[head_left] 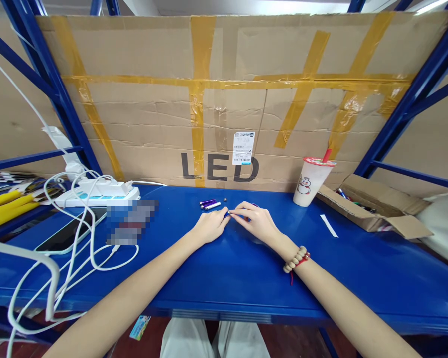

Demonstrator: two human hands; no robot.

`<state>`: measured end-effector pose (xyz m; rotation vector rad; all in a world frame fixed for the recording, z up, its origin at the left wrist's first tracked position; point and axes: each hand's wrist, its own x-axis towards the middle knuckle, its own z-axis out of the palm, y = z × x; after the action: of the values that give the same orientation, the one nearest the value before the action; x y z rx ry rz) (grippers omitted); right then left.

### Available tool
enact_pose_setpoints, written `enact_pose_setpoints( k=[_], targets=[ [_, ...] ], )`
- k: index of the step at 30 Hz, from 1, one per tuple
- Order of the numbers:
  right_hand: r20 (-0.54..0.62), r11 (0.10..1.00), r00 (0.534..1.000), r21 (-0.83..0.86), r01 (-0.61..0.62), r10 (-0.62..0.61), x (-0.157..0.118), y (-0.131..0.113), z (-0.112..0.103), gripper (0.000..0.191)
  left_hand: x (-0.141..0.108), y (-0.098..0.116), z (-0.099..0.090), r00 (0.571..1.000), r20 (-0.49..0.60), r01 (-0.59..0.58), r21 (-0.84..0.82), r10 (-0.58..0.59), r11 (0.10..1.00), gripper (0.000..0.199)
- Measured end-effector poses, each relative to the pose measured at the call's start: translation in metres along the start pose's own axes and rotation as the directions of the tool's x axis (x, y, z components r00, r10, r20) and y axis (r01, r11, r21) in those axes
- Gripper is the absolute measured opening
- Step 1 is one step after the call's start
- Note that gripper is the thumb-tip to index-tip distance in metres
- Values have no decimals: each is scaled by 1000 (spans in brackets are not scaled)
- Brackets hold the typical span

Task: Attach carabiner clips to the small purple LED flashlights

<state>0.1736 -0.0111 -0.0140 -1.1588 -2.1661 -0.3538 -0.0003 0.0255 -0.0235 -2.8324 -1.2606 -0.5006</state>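
My left hand [210,225] is closed around a small blue piece [227,214], most of which its fingers hide. The fingertips of my right hand [257,221] pinch together at the tip of that same piece, so the two hands nearly meet above the blue shelf top. Just beyond my left hand lie short purple and silver tubes [210,204] that look like pen parts. A tiny dark metallic bit [225,200] sits beside them. Something purple shows partly behind my right hand, too covered to name.
On the right stand a paper cup [313,183] with a red straw, a white strip [328,225] and an open cardboard box [369,211] holding pens. Leftward are a power strip [97,196], a phone [72,231] and looping white cables [93,243]. Cardboard [149,129] backs the shelf.
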Motion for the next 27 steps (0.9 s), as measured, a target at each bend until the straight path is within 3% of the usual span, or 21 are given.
enact_pose_setpoints(
  k=[7, 13, 18, 23, 27],
  targets=[
    [10, 996, 1000, 86, 19, -20, -1, -4, 3, 25, -1, 0, -2, 999, 25, 22, 28, -22, 999, 28],
    [90, 991, 991, 83, -102, 95, 1, -4, 2, 26, 2, 1, 1, 996, 16, 85, 57, -86, 995, 30],
    [168, 971, 959, 32, -238, 230, 0, 3, 7, 27, 3, 0, 1, 996, 6, 87, 40, -88, 995, 32],
    [259, 977, 942, -56, -206, 213, 0, 8, 19, 22, 2, -1, 0, 998, 11, 58, 28, -58, 998, 31],
    [242, 976, 949, -124, -178, 204, 3, 7, 28, 22, 2, -2, 2, 999, 0, 51, 17, -51, 999, 32]
  ],
)
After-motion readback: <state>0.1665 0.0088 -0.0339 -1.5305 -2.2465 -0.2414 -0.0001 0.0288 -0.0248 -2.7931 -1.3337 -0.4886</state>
